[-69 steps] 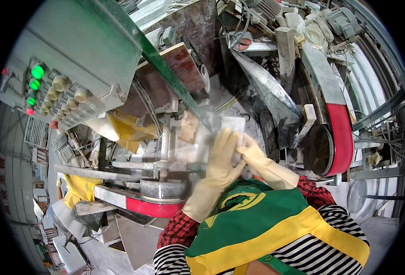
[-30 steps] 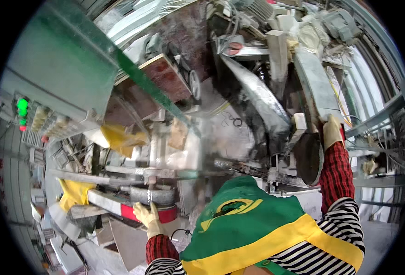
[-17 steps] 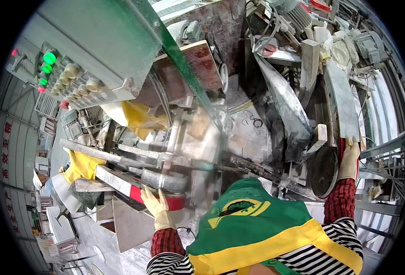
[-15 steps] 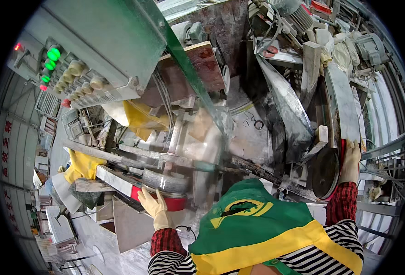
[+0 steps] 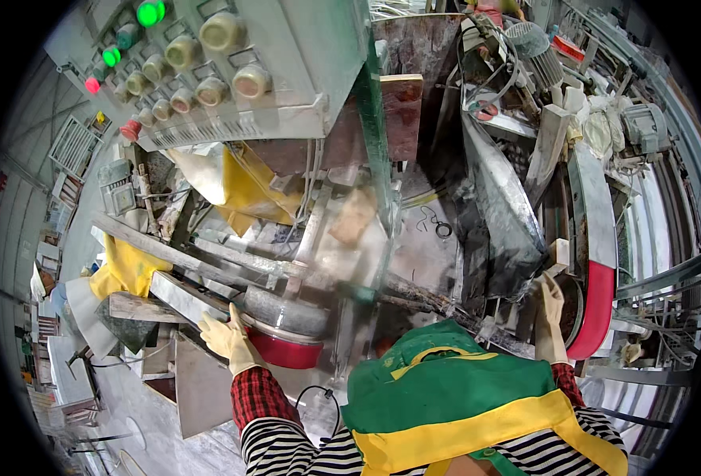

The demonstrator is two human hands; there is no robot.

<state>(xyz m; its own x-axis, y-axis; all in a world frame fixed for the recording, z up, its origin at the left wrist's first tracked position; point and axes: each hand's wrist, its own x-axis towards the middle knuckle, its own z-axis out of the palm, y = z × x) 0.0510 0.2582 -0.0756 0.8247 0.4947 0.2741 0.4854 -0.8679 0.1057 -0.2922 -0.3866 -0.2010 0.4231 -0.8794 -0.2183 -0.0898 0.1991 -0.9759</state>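
My left hand [image 5: 230, 341], in a cream glove, lies with fingers spread on the edge of the left pale belt [image 5: 177, 295]. Close to it, a red band [image 5: 287, 351] curves under a grey wheel [image 5: 285, 311]. On the right, my right hand [image 5: 550, 317], gloved likewise, points its fingers upward at the inner side of another wheel [image 5: 576, 311], mostly hidden by the hand. Whether it touches the wheel I cannot tell. Around that wheel's outer side runs the right grey belt [image 5: 593, 198], with a red band [image 5: 595, 309] at its near end. No held object shows in either hand.
A control box [image 5: 207, 87] with lit buttons hangs at the upper left. A green upright post [image 5: 376, 151] stands between the two belts. Yellow cloths [image 5: 128, 270] lie on the left frame. A large grey metal guard [image 5: 497, 190] rises left of the right belt.
My right hand has moved from the right belt's outer face to the wheel's inner side. The red band there now shows fully. My left hand is slightly farther left; the view has shifted.
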